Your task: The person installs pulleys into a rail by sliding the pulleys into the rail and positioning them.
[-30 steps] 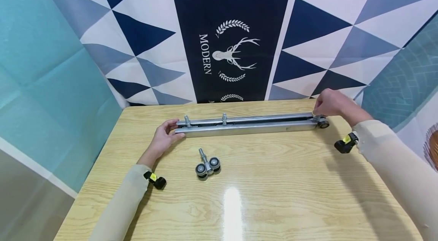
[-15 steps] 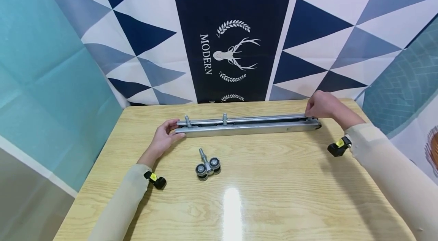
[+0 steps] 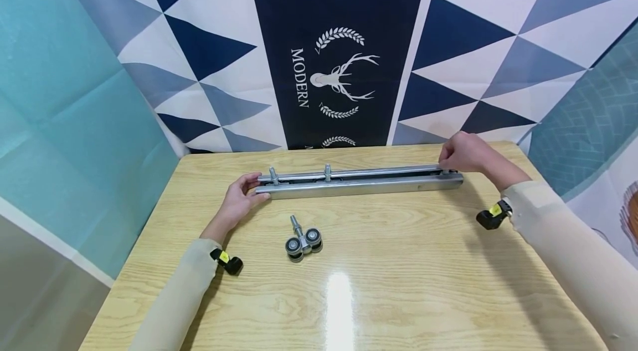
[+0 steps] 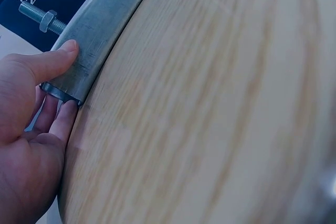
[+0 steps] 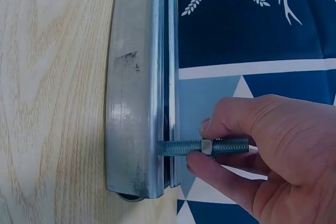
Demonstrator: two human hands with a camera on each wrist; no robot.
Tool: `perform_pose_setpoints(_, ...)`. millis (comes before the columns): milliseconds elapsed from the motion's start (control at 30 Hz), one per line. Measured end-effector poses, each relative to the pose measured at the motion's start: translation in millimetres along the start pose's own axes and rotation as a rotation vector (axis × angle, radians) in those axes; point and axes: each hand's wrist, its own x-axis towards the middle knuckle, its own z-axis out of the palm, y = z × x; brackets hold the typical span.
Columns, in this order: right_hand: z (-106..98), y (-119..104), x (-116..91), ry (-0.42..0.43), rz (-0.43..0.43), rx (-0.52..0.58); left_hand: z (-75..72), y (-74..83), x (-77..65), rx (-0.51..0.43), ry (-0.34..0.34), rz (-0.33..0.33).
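A slotted metal track (image 3: 349,190) lies across the far part of the table, slot facing up. My left hand (image 3: 236,202) grips its left end, thumb on the front face and fingers around the end, as the left wrist view shows. At the right end, my right hand (image 3: 463,153) pinches the threaded bolt of a roller (image 5: 181,148) at its nut. The bolt stands out of the slot, and a dark wheel edge peeks from the track's end in the right wrist view. Two more roller bolts, a left one (image 3: 273,176) and another (image 3: 327,173), rise from the slot.
A loose roller (image 3: 304,243) with paired wheels and a threaded bolt lies on the wooden table (image 3: 408,273) in front of the track. Behind the table's far edge hangs a patterned cloth (image 3: 209,63). Teal sheeting (image 3: 75,118) stands at the left.
My right hand has moved left with the roller, whose wheels have passed from outside the track's right end into it. The left hand and the loose roller stay in place.
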Motion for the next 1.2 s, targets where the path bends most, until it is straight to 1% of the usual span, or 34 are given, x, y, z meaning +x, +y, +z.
perform_pose_setpoints(100,-2.5,1.4,-2.3,0.019,-0.012,0.035,-0.3,0.1,0.7,-0.002,-0.003,-0.004)
perform_pose_setpoints(267,-8.9,10.1,-12.5,0.075,0.004,0.158,-1.0,1.2,0.9,-0.003,-0.005,-0.007)
perform_pose_setpoints(467,-6.9,21.5,-22.2,0.091,-0.006,0.249,-0.9,2.2,1.1,-0.010,-0.005,-0.009)
perform_pose_setpoints(667,1.2,23.0,-22.5,0.144,-0.002,0.289,-0.5,1.3,0.3,-0.006,-0.008,0.000)
perform_pose_setpoints(967,7.2,21.6,-23.0,0.177,0.013,0.328,0.4,1.7,-1.3,-0.003,0.006,0.009)
perform_pose_setpoints(1133,10.2,15.3,-19.9,0.167,0.024,0.349,-0.4,1.8,-1.7,0.011,0.000,0.016)
perform_pose_setpoints(1200,11.1,12.0,-18.1,0.155,0.026,0.365,-0.7,1.6,-1.8,0.009,-0.002,0.004)
